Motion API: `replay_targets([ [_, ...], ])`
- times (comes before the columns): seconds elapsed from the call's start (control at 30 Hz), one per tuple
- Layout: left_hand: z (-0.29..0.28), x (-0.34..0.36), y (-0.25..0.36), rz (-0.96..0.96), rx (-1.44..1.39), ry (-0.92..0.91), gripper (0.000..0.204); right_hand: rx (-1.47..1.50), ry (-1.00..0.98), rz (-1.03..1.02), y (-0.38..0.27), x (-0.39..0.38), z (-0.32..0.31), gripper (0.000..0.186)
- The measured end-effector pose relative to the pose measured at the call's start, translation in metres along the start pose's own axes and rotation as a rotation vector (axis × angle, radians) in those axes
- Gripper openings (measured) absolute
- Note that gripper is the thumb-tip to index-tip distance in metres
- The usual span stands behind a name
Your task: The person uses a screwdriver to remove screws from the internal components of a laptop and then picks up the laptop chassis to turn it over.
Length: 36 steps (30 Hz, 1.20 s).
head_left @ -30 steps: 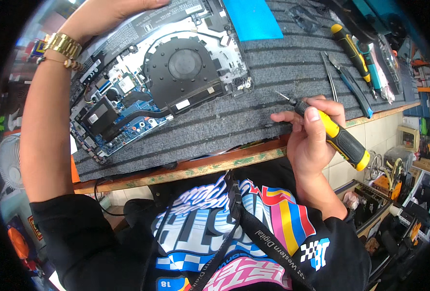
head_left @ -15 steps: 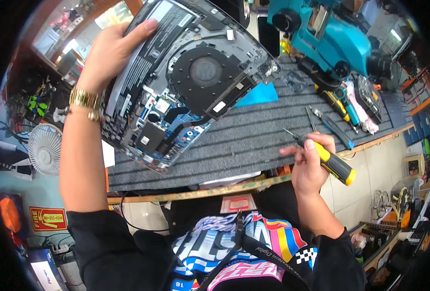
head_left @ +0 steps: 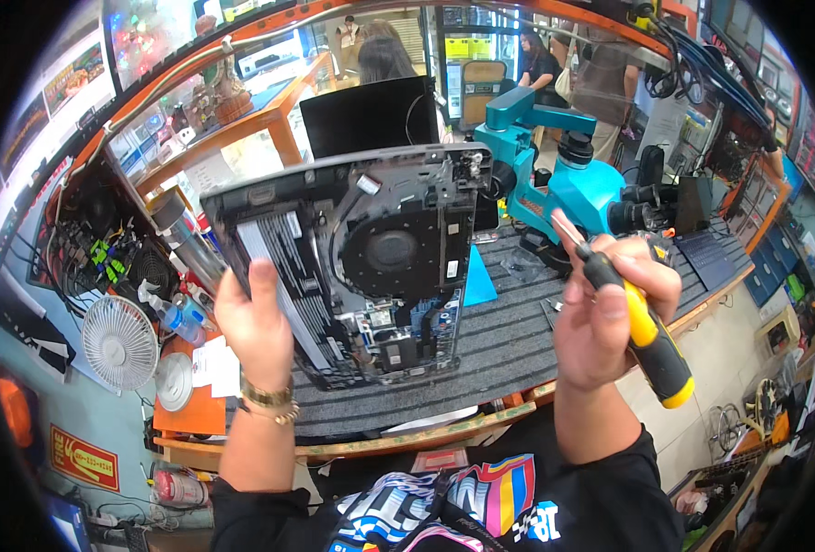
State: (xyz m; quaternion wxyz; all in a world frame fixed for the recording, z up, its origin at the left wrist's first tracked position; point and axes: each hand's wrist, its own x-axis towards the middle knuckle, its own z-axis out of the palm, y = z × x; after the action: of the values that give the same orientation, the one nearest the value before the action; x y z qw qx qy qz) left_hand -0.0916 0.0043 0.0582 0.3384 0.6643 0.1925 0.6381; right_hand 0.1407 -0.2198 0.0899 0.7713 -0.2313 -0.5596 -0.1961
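Observation:
A laptop base (head_left: pixel 329 207) with its bottom cover off stands tilted up over the bench, its insides facing me. Inside it show a round black fan (head_left: pixel 391 250), a long dark battery (head_left: pixel 283 285) along the left side and a blue circuit board (head_left: pixel 444 317) low on the right. My left hand (head_left: pixel 256 317) grips the laptop's left edge, thumb on the battery side, the other fingers mostly hidden behind it. My right hand (head_left: pixel 596 336) is closed around a yellow and black screwdriver (head_left: pixel 651 350), apart from the laptop. Its tip is hard to make out behind the fingers.
A teal microscope (head_left: pixel 587 189) stands behind my right hand. A blue sheet (head_left: pixel 479 279) lies on the ridged grey mat (head_left: pixel 509 336) beside the laptop. At left are a white fan (head_left: pixel 120 342) and plastic bottles (head_left: pixel 185 322). A dark monitor (head_left: pixel 366 115) and several people are beyond the bench.
The view has tipped up, bringing the room beyond into sight. The laptop is now held more upright. My right hand has come up with the screwdriver, still in its grip.

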Motion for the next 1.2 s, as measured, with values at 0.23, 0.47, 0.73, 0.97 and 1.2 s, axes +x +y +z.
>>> replay_targets([
  [0.23, 0.015, -0.04, -0.008, 0.017, -0.221, 0.078, 0.036, 0.064, 0.002, -0.045, 0.017, 0.004, 0.02, 0.026],
  [0.47, 0.001, -0.047, -0.008, 0.02, -0.213, -0.034, 0.037, 0.102, 0.042, -0.025, 0.02, -0.003, 0.027, 0.025],
  [0.73, -0.002, -0.016, 0.041, 0.214, -0.163, -0.025, 0.068, 0.145, 0.103, 0.001, 0.019, -0.008, 0.033, 0.024],
  [0.97, 0.003, 0.024, 0.123, 0.599, 0.705, -0.234, 0.06, 0.166, 0.163, 0.06, 0.014, -0.006, 0.037, 0.023],
  [1.2, 0.073, 0.047, 0.148, 0.689, 0.559, -0.573, 0.043, 0.165, 0.149, 0.053, 0.02, -0.01, 0.03, 0.025],
])
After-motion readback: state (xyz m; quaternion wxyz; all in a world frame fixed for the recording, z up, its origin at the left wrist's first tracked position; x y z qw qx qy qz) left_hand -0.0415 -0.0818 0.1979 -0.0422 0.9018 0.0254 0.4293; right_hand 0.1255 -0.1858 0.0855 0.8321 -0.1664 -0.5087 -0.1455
